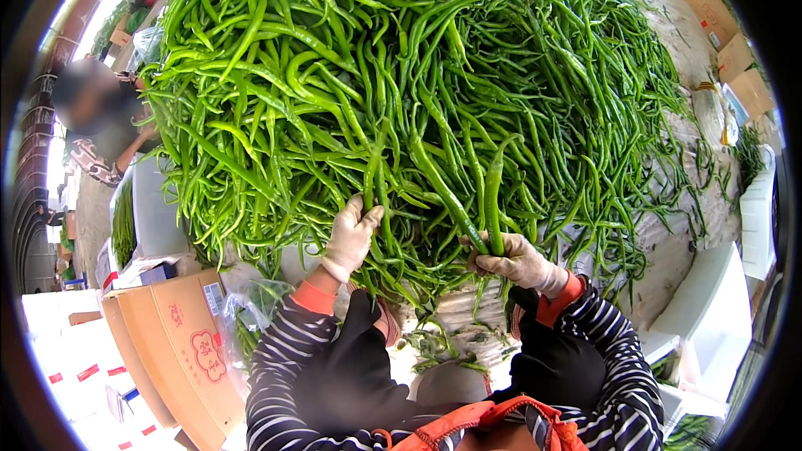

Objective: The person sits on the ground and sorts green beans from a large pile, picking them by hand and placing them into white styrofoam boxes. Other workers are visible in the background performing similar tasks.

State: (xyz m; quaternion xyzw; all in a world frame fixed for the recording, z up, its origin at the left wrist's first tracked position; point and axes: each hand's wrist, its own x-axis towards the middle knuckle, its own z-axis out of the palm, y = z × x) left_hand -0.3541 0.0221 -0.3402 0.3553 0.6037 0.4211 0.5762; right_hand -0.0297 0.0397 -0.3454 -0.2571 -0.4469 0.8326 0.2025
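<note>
A large heap of long green chili peppers [351,75] spreads on the ground before me. My left hand [353,235], in a pale glove, has its thumb and forefinger closed around the lower part of a green pepper [373,166] at the heap's near edge. Farther right, my right hand [515,261], gloved too, grips the lower ends of green peppers; a curved one [494,194] stands up from it and a longer one [442,181] leans to the left. Loose peppers and leafy scraps lie on the ground between my legs.
Cardboard boxes [182,351] and a clear plastic bag with peppers [250,313] are at lower left. White foam boxes [708,313] stand at right, with more cartons [711,9] behind. Another person [103,113] sits at the heap's left side, beside a grey-white container [156,207].
</note>
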